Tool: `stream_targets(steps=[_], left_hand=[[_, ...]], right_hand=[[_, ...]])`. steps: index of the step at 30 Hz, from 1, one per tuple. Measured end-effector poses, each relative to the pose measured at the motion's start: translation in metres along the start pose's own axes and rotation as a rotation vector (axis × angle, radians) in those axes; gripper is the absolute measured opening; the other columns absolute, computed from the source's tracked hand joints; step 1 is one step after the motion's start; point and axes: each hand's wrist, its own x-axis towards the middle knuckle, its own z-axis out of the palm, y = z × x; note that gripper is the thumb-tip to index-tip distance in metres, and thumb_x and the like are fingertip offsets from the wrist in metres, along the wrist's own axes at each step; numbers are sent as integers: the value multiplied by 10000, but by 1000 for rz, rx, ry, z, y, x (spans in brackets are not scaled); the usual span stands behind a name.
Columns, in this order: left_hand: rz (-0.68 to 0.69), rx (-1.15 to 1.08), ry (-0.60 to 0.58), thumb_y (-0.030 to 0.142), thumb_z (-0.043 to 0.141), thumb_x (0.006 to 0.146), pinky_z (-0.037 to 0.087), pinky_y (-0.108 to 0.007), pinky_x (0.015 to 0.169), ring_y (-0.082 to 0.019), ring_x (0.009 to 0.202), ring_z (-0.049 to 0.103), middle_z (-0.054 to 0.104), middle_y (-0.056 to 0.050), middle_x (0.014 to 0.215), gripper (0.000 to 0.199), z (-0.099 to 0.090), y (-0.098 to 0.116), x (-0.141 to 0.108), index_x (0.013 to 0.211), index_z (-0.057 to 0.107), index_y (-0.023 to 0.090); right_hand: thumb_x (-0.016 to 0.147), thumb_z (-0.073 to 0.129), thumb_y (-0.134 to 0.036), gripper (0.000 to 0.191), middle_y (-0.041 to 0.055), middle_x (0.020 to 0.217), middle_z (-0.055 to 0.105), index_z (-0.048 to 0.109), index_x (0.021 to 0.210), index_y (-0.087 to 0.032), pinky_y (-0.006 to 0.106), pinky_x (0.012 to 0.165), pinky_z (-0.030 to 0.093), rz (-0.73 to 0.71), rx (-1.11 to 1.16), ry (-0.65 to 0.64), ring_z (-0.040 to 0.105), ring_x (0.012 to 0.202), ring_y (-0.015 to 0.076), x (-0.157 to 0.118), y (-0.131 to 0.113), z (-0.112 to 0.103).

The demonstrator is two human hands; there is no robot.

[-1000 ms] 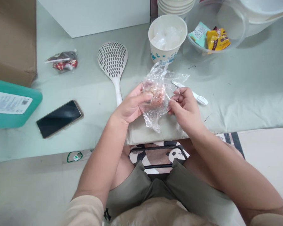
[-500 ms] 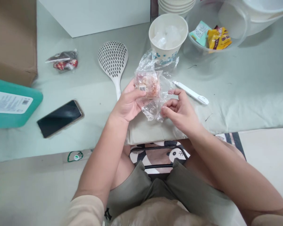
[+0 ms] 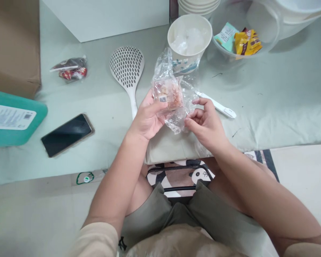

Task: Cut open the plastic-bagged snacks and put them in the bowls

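My left hand (image 3: 149,116) is closed around a small packaged snack (image 3: 168,93), pinkish-orange with a barcode label, its thumb pressed beside the barcode. Crinkled clear plastic wrap (image 3: 162,67) surrounds the snack and spreads above and to its right. Thumb and fingers of my right hand (image 3: 204,123) pinch the wrap's right-hand side. Just behind the right fingers lies a white utility knife (image 3: 216,105). A paper cup (image 3: 189,43) holding crumpled clear plastic stands beyond the snack, and a grey slotted skimmer (image 3: 127,67) rests left of it, its handle end hidden behind my left hand.
On the left are a phone (image 3: 67,135), a small bag with red contents (image 3: 73,69), a teal bottle (image 3: 13,117) and a cardboard box (image 3: 13,46). At the back right, a clear tub (image 3: 273,26) holds yellow and mint packets. The table's front edge runs below my wrists.
The snack has tilted slightly in my left hand. My right hand has shifted a little with the wrap, which is bunched somewhat differently between the hands.
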Motion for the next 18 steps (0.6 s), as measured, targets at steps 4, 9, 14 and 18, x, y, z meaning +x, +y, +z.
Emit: stream_targets(steps=[4, 9, 14, 18], left_hand=[[-5, 25, 40, 167, 733, 718, 596, -341, 943, -221, 1082, 756, 761, -11, 1025, 469, -10, 9, 1, 1157, 590, 249], [-17, 21, 5, 149, 725, 727, 614, -322, 873, -194, 953, 771, 756, 1, 961, 433, -15, 13, 1, 1132, 603, 242], [-20, 18, -8, 131, 711, 741, 619, -306, 836, -181, 935, 766, 749, -9, 1005, 442, -13, 10, 2, 1162, 618, 231], [-31, 16, -13, 147, 716, 743, 617, -346, 897, -197, 970, 777, 754, -8, 1025, 485, -14, 7, 3, 1207, 606, 233]], right_hand=[[803, 684, -263, 442, -87, 760, 576, 421, 1158, -293, 311, 634, 533, 14, -4, 41, 645, 647, 131, 1, 0, -8], [808, 632, -200, 383, -72, 762, 558, 451, 1130, -301, 347, 687, 579, 23, 29, 92, 665, 661, 149, 4, 1, -13], [827, 600, -240, 336, -56, 829, 539, 457, 1127, -294, 326, 623, 569, 126, 136, 98, 619, 599, 125, 8, -1, -14], [846, 583, -255, 296, -47, 821, 535, 455, 1110, -292, 308, 556, 529, 128, 59, 104, 578, 567, 125, 8, 1, -15]])
